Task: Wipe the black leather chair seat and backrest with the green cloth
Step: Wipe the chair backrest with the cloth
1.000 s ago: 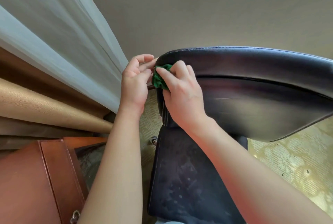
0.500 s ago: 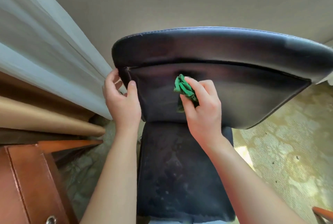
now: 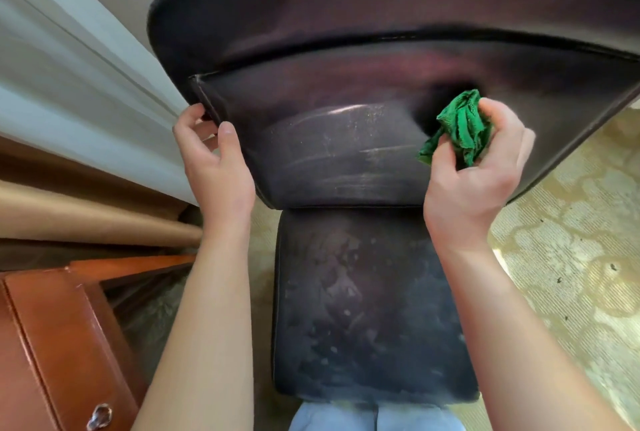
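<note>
Gripping the bunched cloth [image 3: 460,129], the right hand [image 3: 478,170] presses it against the backrest [image 3: 346,139], right of center. The left hand [image 3: 216,160] clamps the backrest's left edge, steadying it. The seat [image 3: 367,306] below looks dusty. Risk: such a small wad may skip patches, and a loosened left grip could let the chair shift.

Left of the left hand hangs a pale sheer curtain [image 3: 72,84], with a tan drape [image 3: 86,219] below it. Lower still stands a reddish wooden cabinet [image 3: 52,344]. Patterned beige carpet [image 3: 568,257] spreads right of the right hand.
</note>
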Demonstrator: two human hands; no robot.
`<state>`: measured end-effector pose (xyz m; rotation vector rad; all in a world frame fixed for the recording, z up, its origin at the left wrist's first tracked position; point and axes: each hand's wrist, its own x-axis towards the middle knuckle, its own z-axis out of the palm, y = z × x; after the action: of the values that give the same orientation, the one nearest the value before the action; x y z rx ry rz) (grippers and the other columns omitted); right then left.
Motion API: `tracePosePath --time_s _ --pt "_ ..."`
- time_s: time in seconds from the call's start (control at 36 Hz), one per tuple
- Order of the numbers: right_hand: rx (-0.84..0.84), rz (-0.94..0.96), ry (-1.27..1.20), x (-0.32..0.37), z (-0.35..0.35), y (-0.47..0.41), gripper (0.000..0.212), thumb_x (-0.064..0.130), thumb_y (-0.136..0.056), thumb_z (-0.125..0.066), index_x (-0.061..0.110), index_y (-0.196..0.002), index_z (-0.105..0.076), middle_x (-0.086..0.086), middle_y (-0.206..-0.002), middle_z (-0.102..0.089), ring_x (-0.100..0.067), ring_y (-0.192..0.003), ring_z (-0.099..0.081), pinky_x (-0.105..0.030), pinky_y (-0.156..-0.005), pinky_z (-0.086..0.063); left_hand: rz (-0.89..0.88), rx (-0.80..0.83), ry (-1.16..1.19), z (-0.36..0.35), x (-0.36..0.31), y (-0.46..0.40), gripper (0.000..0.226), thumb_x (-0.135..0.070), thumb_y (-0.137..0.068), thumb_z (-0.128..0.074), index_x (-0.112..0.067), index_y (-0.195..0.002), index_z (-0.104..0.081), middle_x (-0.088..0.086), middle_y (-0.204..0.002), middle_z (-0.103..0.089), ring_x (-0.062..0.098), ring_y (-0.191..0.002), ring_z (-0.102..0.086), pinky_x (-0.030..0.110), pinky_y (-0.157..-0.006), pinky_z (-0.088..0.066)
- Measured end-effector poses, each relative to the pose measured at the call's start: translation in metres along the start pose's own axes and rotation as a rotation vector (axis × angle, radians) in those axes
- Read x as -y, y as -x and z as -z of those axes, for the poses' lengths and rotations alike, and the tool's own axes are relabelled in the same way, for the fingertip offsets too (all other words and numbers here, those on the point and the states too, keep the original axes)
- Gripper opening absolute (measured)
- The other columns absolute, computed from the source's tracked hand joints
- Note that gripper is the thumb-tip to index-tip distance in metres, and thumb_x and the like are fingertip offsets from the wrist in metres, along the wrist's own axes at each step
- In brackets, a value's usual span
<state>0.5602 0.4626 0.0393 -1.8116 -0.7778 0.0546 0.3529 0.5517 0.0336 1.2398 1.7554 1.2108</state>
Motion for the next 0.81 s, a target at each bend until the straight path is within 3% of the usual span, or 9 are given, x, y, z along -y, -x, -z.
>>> tracePosePath --time_s 0.28,0.39,0.47,0.58,0.72,0.81 --pt "-0.096 0.023 0.035 -0.002 -0.040 0.011 0.045 -0.006 -0.079 -0.059 -0.001 -0.124 -0.056 -0.005 -0.108 -0.045 0.011 -0.099 -0.044 -0.012 -0.095 -0.036 -0.070 0.075 0.006 0.010 0.022 -0.025 0.014 -0.025 -0.097 -0.052 -0.035 -0.106 -0.054 -0.012 -0.107 -0.063 0.010 -0.104 -0.063 0.041 -0.098 -0.054" --pt "-0.042 0.058 0.037 0.000 -0.054 0.020 0.046 -0.007 -0.079 -0.060 -0.001 -0.125 -0.055 -0.004 -0.107 -0.045 0.011 -0.096 -0.043 -0.009 -0.093 -0.034 -0.094 0.097 -0.017 0.015 0.023 -0.029 0.017 -0.025 -0.096 -0.052 -0.041 -0.099 -0.055 -0.013 -0.101 -0.063 0.014 -0.101 -0.063 0.046 -0.097 -0.054" --pt "0.004 0.074 0.023 0.004 -0.068 0.028 0.047 -0.009 -0.078 -0.060 -0.002 -0.124 -0.056 -0.007 -0.105 -0.046 0.004 -0.092 -0.042 -0.008 -0.092 -0.033 -0.102 0.106 -0.008 0.017 0.024 -0.030 0.018 -0.023 -0.098 -0.052 -0.041 -0.098 -0.055 -0.016 -0.098 -0.062 0.012 -0.099 -0.062 0.041 -0.095 -0.055" --pt "0.098 0.093 -0.026 0.014 -0.087 0.045 0.049 -0.012 -0.075 -0.060 -0.003 -0.123 -0.057 -0.017 -0.104 -0.051 -0.014 -0.097 -0.049 -0.020 -0.093 -0.040 -0.107 0.121 -0.003 0.022 0.024 -0.028 0.022 -0.021 -0.100 -0.052 -0.043 -0.097 -0.055 -0.019 -0.096 -0.061 0.004 -0.096 -0.060 0.031 -0.094 -0.054" --pt "0.259 0.135 -0.090 0.031 -0.112 0.075 0.050 -0.012 -0.072 -0.058 -0.001 -0.120 -0.061 -0.012 -0.104 -0.051 -0.032 -0.097 -0.054 -0.043 -0.089 -0.047 -0.111 0.144 0.027 0.029 0.030 -0.032 0.022 -0.022 -0.097 -0.054 -0.044 -0.098 -0.058 -0.018 -0.098 -0.063 0.010 -0.101 -0.062 0.046 -0.099 -0.054" --pt "0.389 0.205 -0.066 0.042 -0.126 0.092 0.052 -0.011 -0.069 -0.058 0.004 -0.118 -0.065 -0.010 -0.101 -0.053 -0.030 -0.093 -0.052 -0.040 -0.081 -0.046 -0.118 0.151 0.054 0.031 0.032 -0.035 0.024 -0.020 -0.096 -0.055 -0.044 -0.099 -0.060 -0.019 -0.097 -0.063 0.009 -0.099 -0.061 0.051 -0.098 -0.053"
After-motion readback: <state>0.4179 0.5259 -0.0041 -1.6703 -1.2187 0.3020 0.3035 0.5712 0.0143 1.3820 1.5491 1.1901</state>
